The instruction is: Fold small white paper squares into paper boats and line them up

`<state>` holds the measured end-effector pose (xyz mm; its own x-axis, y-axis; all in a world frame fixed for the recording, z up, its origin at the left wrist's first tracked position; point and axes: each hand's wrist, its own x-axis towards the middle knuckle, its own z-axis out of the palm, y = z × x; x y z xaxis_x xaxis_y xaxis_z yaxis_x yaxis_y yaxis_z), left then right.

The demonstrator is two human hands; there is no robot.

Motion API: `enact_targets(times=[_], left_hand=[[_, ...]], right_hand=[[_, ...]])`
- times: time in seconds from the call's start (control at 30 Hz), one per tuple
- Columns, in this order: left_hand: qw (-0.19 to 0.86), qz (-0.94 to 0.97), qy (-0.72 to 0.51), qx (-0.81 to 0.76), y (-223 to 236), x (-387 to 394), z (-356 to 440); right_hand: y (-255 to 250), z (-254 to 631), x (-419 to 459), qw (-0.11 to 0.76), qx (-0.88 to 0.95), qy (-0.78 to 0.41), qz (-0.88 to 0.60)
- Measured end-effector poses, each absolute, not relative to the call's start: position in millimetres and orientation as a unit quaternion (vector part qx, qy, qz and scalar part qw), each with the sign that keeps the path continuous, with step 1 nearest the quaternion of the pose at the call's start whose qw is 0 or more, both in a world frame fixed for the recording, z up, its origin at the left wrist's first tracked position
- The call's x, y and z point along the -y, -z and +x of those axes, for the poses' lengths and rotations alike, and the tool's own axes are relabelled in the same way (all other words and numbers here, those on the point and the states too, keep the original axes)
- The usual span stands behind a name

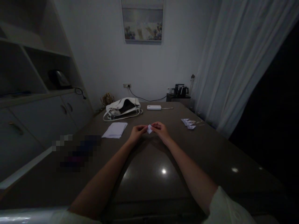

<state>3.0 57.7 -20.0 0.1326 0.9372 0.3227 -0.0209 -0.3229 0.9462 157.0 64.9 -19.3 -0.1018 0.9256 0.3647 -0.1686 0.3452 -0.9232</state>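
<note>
A small piece of folded white paper (149,129) is held up between both hands, above the middle of the dark table. My left hand (137,133) pinches its left side with thumb and fingers. From the right, my right hand (161,130) grips the other edge the same way. The paper comes to a point at top and bottom; its finer folds are too small to make out. Left of my hands lies a stack of white paper sheets (115,130). Several folded white paper pieces (188,123) sit together on the right.
A white handbag (122,108) stands open at the back left of the table (149,177). Near the far edge lies a white power bank (154,107) with a short cable. At the left a blurred-out patch (80,152) hides what is there. Past the table stands a black kettle (182,91).
</note>
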Motion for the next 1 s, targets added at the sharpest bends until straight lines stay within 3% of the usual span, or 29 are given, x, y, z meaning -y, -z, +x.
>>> enact_targets(times=[0.6, 1.0], left_hand=[[0.428, 0.619, -0.541, -0.375, 21.8, -59.6, 1.2], [0.347, 0.637, -0.521, -0.45, 19.4, -59.1, -0.1]], right_hand=[[26.6, 158.7, -74.1, 0.594, 0.593, -0.413, -0.353], [23.3, 158.4, -69.3, 0.581, 0.612, -0.402, -0.355]])
